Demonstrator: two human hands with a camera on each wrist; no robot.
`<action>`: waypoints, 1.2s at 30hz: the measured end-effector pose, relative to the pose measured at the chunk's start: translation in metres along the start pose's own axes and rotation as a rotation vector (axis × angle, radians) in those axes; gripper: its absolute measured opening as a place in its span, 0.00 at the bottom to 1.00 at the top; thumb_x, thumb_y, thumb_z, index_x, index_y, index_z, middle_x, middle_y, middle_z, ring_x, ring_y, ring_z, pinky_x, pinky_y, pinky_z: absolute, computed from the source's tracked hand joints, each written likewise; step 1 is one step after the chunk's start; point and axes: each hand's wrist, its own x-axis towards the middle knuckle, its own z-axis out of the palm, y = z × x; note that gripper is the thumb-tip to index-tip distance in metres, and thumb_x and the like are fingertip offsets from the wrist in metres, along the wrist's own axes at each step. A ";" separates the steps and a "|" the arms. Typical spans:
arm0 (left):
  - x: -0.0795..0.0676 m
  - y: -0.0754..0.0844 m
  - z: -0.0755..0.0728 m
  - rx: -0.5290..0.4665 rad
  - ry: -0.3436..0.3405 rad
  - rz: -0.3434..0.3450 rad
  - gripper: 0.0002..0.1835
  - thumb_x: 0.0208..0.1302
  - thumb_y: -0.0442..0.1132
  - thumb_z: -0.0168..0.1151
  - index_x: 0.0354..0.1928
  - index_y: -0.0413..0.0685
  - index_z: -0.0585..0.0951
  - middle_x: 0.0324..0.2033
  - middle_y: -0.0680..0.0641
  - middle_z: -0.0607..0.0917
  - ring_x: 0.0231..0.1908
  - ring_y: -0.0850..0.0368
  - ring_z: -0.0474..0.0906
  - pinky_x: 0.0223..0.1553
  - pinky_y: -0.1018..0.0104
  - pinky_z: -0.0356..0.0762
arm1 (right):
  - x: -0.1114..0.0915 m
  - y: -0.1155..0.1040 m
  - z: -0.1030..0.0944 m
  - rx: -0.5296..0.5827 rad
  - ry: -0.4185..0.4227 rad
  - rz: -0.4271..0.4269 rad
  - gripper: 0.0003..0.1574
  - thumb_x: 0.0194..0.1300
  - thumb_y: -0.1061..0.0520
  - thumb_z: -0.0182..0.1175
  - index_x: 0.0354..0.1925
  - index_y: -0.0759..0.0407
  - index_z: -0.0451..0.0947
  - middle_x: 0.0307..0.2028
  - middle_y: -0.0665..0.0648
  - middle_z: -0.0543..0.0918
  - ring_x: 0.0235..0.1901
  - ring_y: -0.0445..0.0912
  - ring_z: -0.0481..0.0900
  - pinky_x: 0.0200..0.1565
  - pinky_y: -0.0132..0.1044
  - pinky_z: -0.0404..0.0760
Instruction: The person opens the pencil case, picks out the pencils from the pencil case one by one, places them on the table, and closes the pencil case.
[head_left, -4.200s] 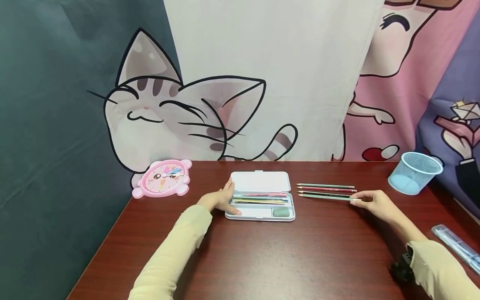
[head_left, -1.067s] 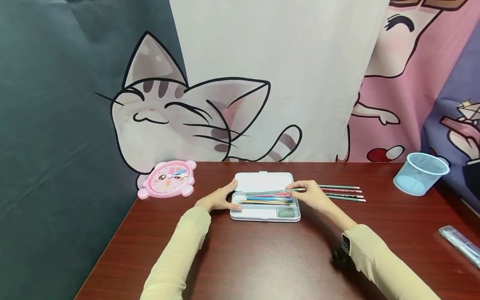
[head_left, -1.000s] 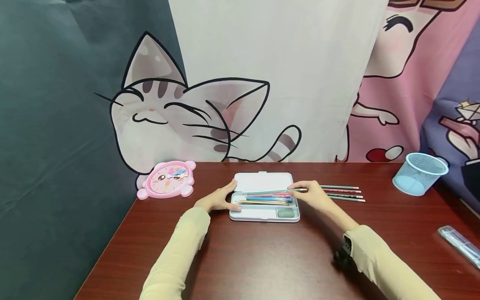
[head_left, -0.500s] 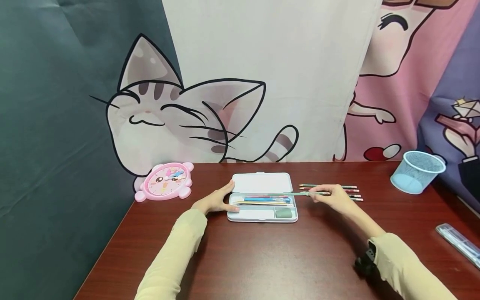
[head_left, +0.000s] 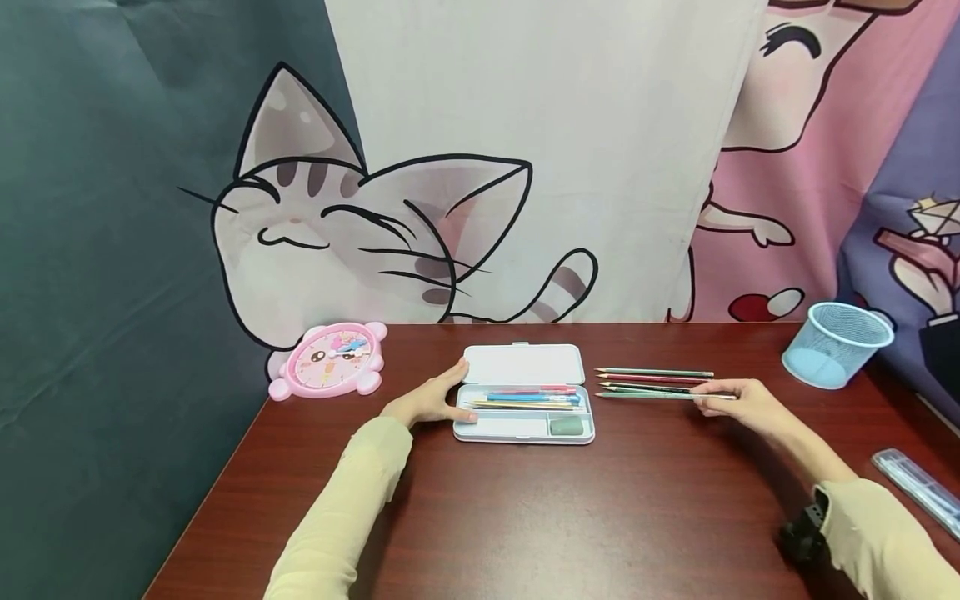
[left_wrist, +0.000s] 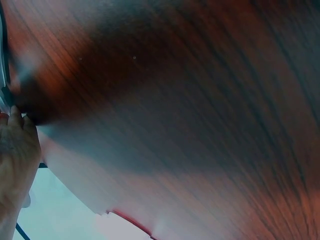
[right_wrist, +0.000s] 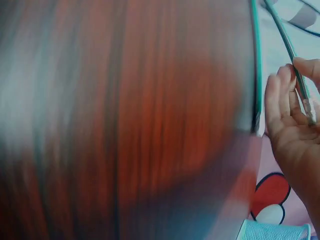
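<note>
A white pencil case [head_left: 501, 429] stands with its lid [head_left: 522, 365] folded back; several pens and pencils [head_left: 525, 399] and a grey-green block [head_left: 566, 427] lie inside. My left hand [head_left: 427, 402] rests at the case's left end, thumb on the front rim and fingers by the hinge. To the right, several pencils [head_left: 654, 378] lie side by side on the table. My right hand [head_left: 746, 406] pinches a green pencil [head_left: 645, 396] near its white end, along the near side of that row. In the right wrist view, thumb and fingers close on this pencil [right_wrist: 283, 35].
A pink clock [head_left: 330, 360] lies at the back left. At the back right stands a light blue mesh pen cup [head_left: 834, 346], with a clear slim box [head_left: 918, 487] at the right edge. The table [head_left: 510, 525] meets a printed curtain behind.
My right hand has carried the green pencil from over the case rightward to the front of the pencil row. My left hand stays at the case.
</note>
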 end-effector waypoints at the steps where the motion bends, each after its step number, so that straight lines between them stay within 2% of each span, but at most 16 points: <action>1: 0.000 0.000 0.000 -0.001 0.000 -0.001 0.53 0.51 0.51 0.67 0.70 0.42 0.46 0.72 0.45 0.43 0.71 0.51 0.41 0.70 0.55 0.44 | -0.001 0.001 -0.003 -0.047 0.001 0.002 0.15 0.61 0.64 0.57 0.41 0.77 0.76 0.28 0.39 0.83 0.28 0.31 0.80 0.31 0.28 0.80; 4: 0.000 0.000 0.000 -0.007 0.000 -0.009 0.53 0.51 0.51 0.67 0.71 0.43 0.46 0.72 0.46 0.43 0.71 0.51 0.41 0.70 0.55 0.44 | -0.001 0.003 -0.007 -0.246 0.019 -0.031 0.14 0.58 0.61 0.60 0.38 0.74 0.79 0.26 0.38 0.81 0.26 0.27 0.73 0.28 0.24 0.74; 8: 0.000 0.001 0.000 -0.027 -0.001 -0.024 0.54 0.51 0.51 0.67 0.71 0.44 0.45 0.72 0.47 0.42 0.71 0.52 0.40 0.70 0.56 0.44 | 0.005 0.002 -0.007 -0.463 0.063 -0.101 0.09 0.54 0.60 0.64 0.33 0.65 0.82 0.26 0.48 0.82 0.27 0.27 0.67 0.28 0.24 0.67; 11: -0.001 0.001 0.000 -0.034 0.001 -0.029 0.54 0.51 0.52 0.67 0.71 0.44 0.45 0.72 0.48 0.43 0.71 0.53 0.40 0.70 0.56 0.44 | 0.010 0.003 -0.004 -0.565 0.099 -0.157 0.05 0.52 0.62 0.65 0.31 0.62 0.82 0.27 0.54 0.84 0.27 0.27 0.69 0.29 0.25 0.69; 15: -0.001 0.002 0.000 -0.018 0.005 -0.022 0.53 0.51 0.52 0.67 0.71 0.44 0.45 0.72 0.48 0.43 0.71 0.52 0.40 0.70 0.56 0.44 | 0.015 0.006 0.001 -0.653 0.166 -0.238 0.05 0.47 0.65 0.67 0.27 0.59 0.82 0.26 0.54 0.83 0.26 0.30 0.71 0.30 0.29 0.73; 18: 0.000 0.001 0.000 0.007 0.006 -0.014 0.53 0.51 0.52 0.67 0.71 0.44 0.45 0.72 0.47 0.43 0.71 0.52 0.41 0.70 0.56 0.44 | 0.018 0.006 0.004 -0.674 0.203 -0.245 0.06 0.46 0.66 0.68 0.26 0.59 0.82 0.26 0.54 0.81 0.26 0.35 0.72 0.29 0.32 0.73; 22: 0.001 -0.002 0.000 0.023 0.003 -0.010 0.53 0.51 0.52 0.67 0.71 0.44 0.45 0.72 0.47 0.42 0.71 0.53 0.41 0.70 0.57 0.44 | 0.021 0.002 0.009 -0.666 0.242 -0.213 0.05 0.45 0.66 0.67 0.26 0.61 0.82 0.26 0.57 0.81 0.27 0.40 0.73 0.30 0.33 0.73; 26: 0.002 -0.003 0.000 0.018 -0.001 -0.013 0.53 0.51 0.53 0.67 0.71 0.45 0.45 0.72 0.48 0.42 0.71 0.53 0.41 0.70 0.57 0.44 | 0.030 -0.007 0.021 -0.610 0.277 -0.205 0.08 0.47 0.64 0.68 0.30 0.63 0.82 0.28 0.59 0.83 0.28 0.38 0.75 0.31 0.29 0.72; 29: 0.002 -0.004 -0.001 0.016 0.004 -0.012 0.53 0.51 0.53 0.67 0.71 0.45 0.45 0.72 0.48 0.43 0.71 0.53 0.41 0.70 0.57 0.44 | 0.040 -0.021 0.038 -0.557 0.246 -0.206 0.10 0.49 0.62 0.67 0.33 0.64 0.82 0.29 0.60 0.84 0.28 0.35 0.77 0.32 0.28 0.73; 32: 0.002 -0.003 -0.001 0.016 0.007 -0.017 0.53 0.51 0.53 0.67 0.71 0.45 0.45 0.72 0.48 0.43 0.71 0.53 0.41 0.70 0.57 0.44 | 0.049 -0.036 0.060 -0.505 0.188 -0.209 0.11 0.51 0.62 0.66 0.35 0.64 0.82 0.31 0.60 0.85 0.30 0.38 0.78 0.33 0.30 0.74; 36: 0.001 -0.002 0.001 -0.013 0.011 -0.005 0.53 0.51 0.51 0.68 0.71 0.43 0.45 0.72 0.46 0.43 0.71 0.51 0.41 0.70 0.56 0.44 | 0.060 -0.052 0.095 -0.424 0.072 -0.212 0.11 0.52 0.60 0.66 0.36 0.64 0.82 0.33 0.60 0.85 0.32 0.43 0.79 0.34 0.30 0.76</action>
